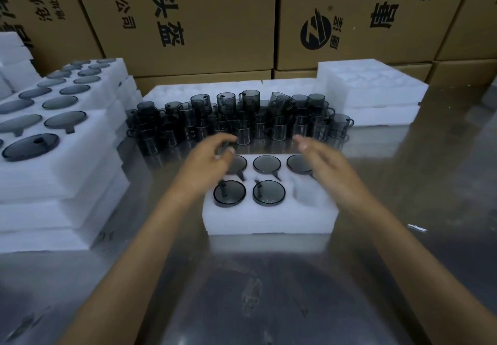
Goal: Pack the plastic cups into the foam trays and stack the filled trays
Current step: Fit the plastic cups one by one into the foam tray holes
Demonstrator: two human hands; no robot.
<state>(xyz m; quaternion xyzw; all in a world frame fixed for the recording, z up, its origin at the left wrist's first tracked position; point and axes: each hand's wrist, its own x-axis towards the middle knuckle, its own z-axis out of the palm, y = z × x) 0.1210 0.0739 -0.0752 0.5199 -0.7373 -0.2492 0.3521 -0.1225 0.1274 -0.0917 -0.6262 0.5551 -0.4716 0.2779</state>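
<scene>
On your left sits a stack of filled trays (61, 161); the cardboard cartons (188, 16) behind carry black Chinese print, upside down, including 有限公司; your left hand (212, 156), blurred, hovers with loosely curled fingers, holding nothing, above the foam tray (269, 221), which has five cups seated and one pocket unfilled; loose cups (236, 118) crowd just beyond; your right hand (320, 159) is spread open, empty
</scene>
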